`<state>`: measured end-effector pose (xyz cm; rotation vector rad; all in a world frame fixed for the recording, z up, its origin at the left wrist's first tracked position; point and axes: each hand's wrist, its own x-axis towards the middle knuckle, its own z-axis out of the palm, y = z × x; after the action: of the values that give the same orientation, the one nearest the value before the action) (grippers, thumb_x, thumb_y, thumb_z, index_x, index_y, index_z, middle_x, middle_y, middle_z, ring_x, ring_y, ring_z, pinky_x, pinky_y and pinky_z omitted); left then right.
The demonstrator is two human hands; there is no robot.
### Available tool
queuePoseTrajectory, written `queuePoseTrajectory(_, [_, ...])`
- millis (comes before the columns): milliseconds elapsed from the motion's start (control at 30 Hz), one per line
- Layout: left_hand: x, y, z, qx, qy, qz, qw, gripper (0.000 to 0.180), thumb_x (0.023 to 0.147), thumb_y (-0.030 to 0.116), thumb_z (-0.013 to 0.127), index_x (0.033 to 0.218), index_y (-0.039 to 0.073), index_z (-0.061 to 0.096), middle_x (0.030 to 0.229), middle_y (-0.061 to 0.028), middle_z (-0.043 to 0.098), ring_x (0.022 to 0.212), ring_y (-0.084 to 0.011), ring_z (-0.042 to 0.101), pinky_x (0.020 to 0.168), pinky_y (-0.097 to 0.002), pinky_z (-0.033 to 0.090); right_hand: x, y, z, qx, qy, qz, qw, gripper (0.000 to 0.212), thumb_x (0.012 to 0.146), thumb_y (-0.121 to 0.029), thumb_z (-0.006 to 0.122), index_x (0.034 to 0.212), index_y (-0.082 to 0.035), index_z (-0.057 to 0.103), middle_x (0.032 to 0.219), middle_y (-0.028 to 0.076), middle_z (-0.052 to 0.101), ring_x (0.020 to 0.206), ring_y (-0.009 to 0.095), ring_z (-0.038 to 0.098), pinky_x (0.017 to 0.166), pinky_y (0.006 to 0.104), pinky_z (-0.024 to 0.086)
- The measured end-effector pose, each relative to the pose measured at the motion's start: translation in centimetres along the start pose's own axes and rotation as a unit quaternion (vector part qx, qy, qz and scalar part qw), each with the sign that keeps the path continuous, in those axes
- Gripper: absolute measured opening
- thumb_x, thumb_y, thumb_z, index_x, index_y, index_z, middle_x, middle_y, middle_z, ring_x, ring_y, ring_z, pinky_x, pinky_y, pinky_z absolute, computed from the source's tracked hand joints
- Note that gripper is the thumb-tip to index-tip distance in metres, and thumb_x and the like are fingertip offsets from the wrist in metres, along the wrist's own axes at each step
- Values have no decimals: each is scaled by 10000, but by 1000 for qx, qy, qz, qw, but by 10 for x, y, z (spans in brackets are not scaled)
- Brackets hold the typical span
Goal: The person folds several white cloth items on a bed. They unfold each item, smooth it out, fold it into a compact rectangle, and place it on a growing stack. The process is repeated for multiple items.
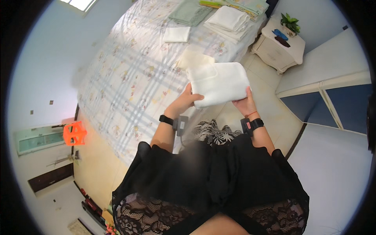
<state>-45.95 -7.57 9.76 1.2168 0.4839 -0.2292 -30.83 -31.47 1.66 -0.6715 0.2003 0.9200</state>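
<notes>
Between both hands I hold a white folded towel (225, 84), its rounded fold toward the right. My left hand (184, 101) grips its near left corner, thumb lying on top and fingers hidden beneath. At the right near corner, my right hand (246, 103) supports the towel from below and the side, thumb against its edge. A cream folded cloth (194, 58) lies on the bed just beyond, partly covered from view by the towel. Farther off, a small white folded cloth (177, 35) rests flat on the bed.
The bed (129, 78) has a floral, checked sheet. At its far end lie a green folded cloth (190, 12) and a stack of white towels (228, 21). A cream nightstand (279, 47) with a plant stands far right. An orange stool (75, 133) is at left.
</notes>
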Motion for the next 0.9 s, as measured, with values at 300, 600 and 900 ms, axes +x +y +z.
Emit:
queuePoseTrajectory(300, [80, 50, -38, 66, -59, -70, 994, 867, 709, 189, 657, 1443, 146, 196, 1295, -71, 456, 1148, -198, 470, 877, -356, 453, 32, -72, 9, -183, 55, 109, 975, 763, 768, -475, 668, 1376, -143, 349, 1345, 76, 425, 1253, 261, 380, 1046, 477, 296])
queuePoseTrajectory(600, [151, 55, -78, 123, -32, -112, 986, 763, 712, 183, 645, 1391, 81, 313, 1243, -79, 502, 1094, -178, 500, 830, -326, 462, 144, -73, -40, -161, 45, 235, 957, 726, 715, -370, 722, 1329, -146, 405, 1290, 68, 474, 1203, 237, 432, 991, 450, 365])
queuePoseTrajectory(900, [254, 82, -101, 63, 181, -3, 981, 692, 726, 113, 616, 1364, 38, 359, 1234, -107, 524, 1125, -194, 500, 955, -315, 395, 290, -130, -4, -156, -18, 284, 946, 570, 785, -224, 643, 1302, -108, 432, 1257, 58, 518, 1162, 224, 479, 999, 388, 367])
